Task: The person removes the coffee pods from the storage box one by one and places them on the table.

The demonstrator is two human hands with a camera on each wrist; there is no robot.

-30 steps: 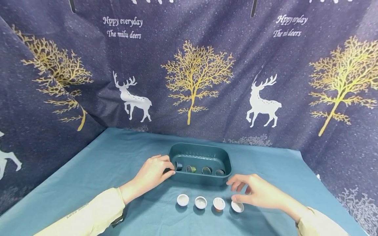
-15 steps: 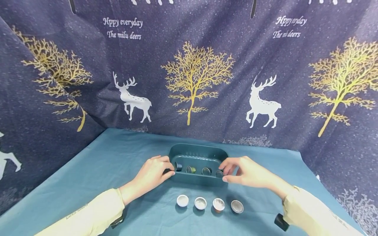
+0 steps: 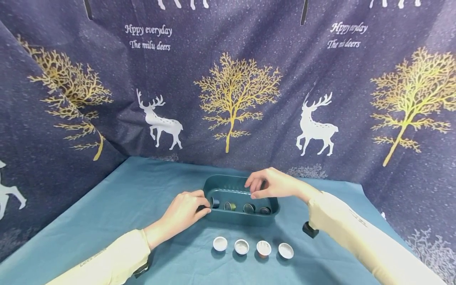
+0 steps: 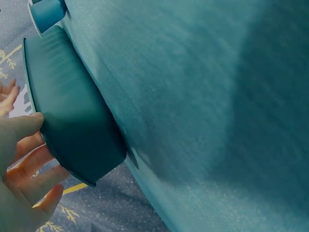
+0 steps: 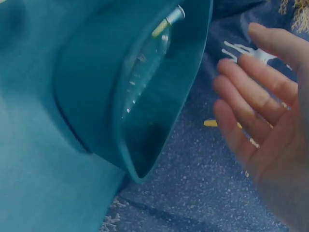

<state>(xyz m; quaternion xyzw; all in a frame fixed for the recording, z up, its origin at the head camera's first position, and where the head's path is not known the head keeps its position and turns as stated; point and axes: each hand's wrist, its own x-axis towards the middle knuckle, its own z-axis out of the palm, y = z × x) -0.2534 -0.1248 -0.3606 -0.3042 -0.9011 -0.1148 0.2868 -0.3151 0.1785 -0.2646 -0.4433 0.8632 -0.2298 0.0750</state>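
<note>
A dark green rectangular bin (image 3: pixel 242 217) stands toward the back of the cloth. My left hand (image 3: pixel 186 209) grips the rim at its left end; in the left wrist view the thumb (image 4: pixel 30 123) lies against the rim. Over the bin's right half hovers my right hand (image 3: pixel 273 184), fingers relaxed and slightly bent, holding nothing. Along the bin's front inside lie several coffee capsules on their sides: a blue one (image 3: pixel 215 202), a green one (image 3: pixel 230 206) and dark ones (image 3: pixel 249 208). In front of the bin, several coffee capsules (image 3: pixel 242 247) form a row, pale lids up.
A blue-green cloth (image 3: pixel 171 261) covers the table. Behind it hangs a dark curtain (image 3: pixel 199 118) printed with deer and golden trees. A dark wrist device (image 3: pixel 310 229) hangs under the right sleeve.
My right hand has risen from beside the row's rightmost capsule, passed the bin's right front corner and moved left and back over the bin. The left hand keeps its place.
</note>
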